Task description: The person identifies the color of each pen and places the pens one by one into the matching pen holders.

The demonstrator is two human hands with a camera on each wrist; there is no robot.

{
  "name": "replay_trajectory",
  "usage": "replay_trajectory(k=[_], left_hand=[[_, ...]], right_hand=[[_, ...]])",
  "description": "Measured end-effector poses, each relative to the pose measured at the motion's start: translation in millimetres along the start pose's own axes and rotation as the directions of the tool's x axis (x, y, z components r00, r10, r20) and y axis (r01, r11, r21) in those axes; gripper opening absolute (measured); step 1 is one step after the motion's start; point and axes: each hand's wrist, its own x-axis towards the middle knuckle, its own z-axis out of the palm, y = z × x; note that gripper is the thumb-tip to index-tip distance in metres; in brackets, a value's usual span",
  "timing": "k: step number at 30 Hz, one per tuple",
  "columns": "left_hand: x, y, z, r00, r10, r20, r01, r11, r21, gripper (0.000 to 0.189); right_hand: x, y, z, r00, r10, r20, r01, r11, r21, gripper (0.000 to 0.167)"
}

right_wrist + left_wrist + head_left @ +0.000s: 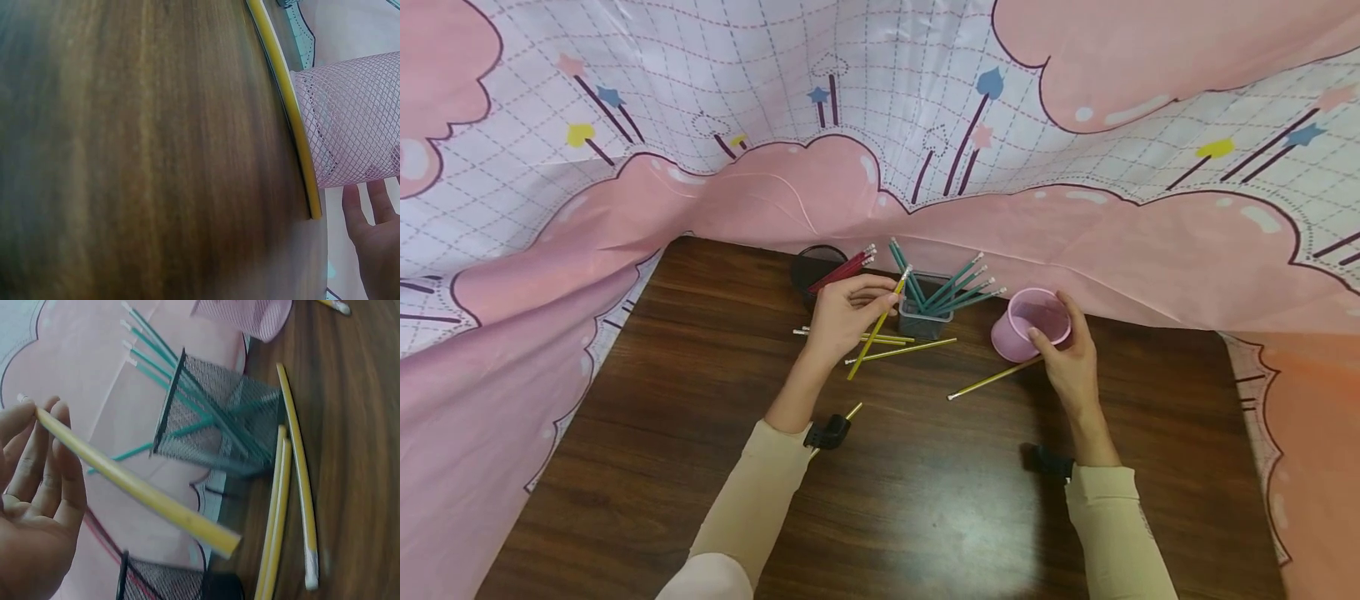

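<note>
My left hand (841,317) pinches a yellow pencil (137,484) between thumb and fingertips, its white eraser end up and the other end slanting down above the table. The right hand (1075,367) holds a pink mesh cup (1011,337) at its right side, thumb at the near rim. In the right wrist view the pink cup's wall (356,119) stands beside a yellow pencil (290,106) on the wood. A square black mesh holder (215,403) with several teal pencils (955,287) stands between the hands. Loose yellow pencils (910,348) lie below the held one.
A round black mesh cup (803,271) with red pencils (846,268) stands behind the left hand. Another yellow pencil (854,411) lies partly under the left wrist's camera. A pink patterned cloth (1120,250) hangs along the back of the wooden table (925,508).
</note>
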Motion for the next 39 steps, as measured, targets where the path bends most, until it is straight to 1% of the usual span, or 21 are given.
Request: replay_trajectory(k=[3, 7, 13, 21, 27, 29, 33, 36, 39], left_hand=[[7.4, 5.1, 11.6, 0.999, 0.0, 0.035, 0.001, 1.0, -0.005, 0.019], [18.5, 10.9, 29.3, 0.997, -0.002, 0.074, 0.002, 1.0, -0.009, 0.021], [29.6, 13.7, 51.1, 0.994, -0.023, 0.105, 0.026, 0.999, -0.023, 0.021], [34.7, 17.5, 65.8, 0.99, -0.01, 0.143, 0.017, 0.999, -0.045, 0.02], [39.3, 21.7, 77.2, 0.989, -0.006, 0.15, 0.007, 1.0, -0.008, 0.021], [42.3, 22.7, 82.2, 0.988, -0.005, 0.152, 0.006, 1.0, -0.001, 0.021], [50.5, 24.5, 94.1, 0.987, 0.018, 0.163, -0.014, 1.0, -0.023, 0.02], [58.0, 26.9, 103.7, 0.985, 0.048, 0.165, -0.041, 0.998, -0.048, 0.02], [64.1, 30.0, 111.3, 0.985, 0.053, 0.164, -0.047, 0.998, -0.043, 0.019]], right_hand=[[1.0, -1, 1, 1.0, -0.001, -0.01, 0.001, 1.0, 0.021, 0.067], [1.4, -1, 2, 1.0, 0.004, -0.02, -0.004, 1.0, 0.026, 0.067], [1.8, -1, 3, 1.0, 0.006, -0.016, -0.005, 1.0, 0.008, 0.067], [2.4, -1, 2, 1.0, -0.008, -0.016, 0.008, 1.0, -0.002, 0.067], [2.2, 0, 2, 1.0, -0.017, -0.014, 0.017, 1.0, 0.012, 0.067], [2.2, 1, 1, 1.0, -0.014, -0.017, 0.014, 1.0, 0.025, 0.067], [2.2, 1, 1, 1.0, -0.003, -0.019, 0.004, 0.999, 0.04, 0.067], [1.9, 0, 2, 1.0, -0.001, -0.018, 0.002, 0.999, 0.044, 0.067], [1.7, 1, 4, 1.0, -0.003, -0.013, 0.003, 0.999, 0.053, 0.067]])
